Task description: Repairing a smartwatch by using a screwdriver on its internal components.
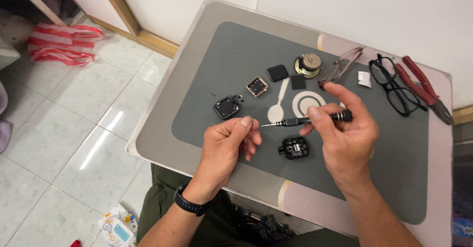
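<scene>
Right hand (347, 138) pinches precision screwdriver (308, 120) at knurled black handle, tip pointing toward left hand (229, 146). Left grip curled shut around something too small to see. Driver light, stiff, thin shaft; best held at knurling. Black circuit module (295, 148) on bench (217, 168) between hands, likely fragile: take by edges.

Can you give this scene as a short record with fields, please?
left hand: closed in a fist, thumb and fingers meeting the screwdriver's tip; anything pinched there is hidden
right hand: holds a screwdriver, level, tip pointing left
nearest part: black module on the grey mat
other parts: black casing, gold frame, black screen, round speaker
right side: black glasses, red pliers
</scene>
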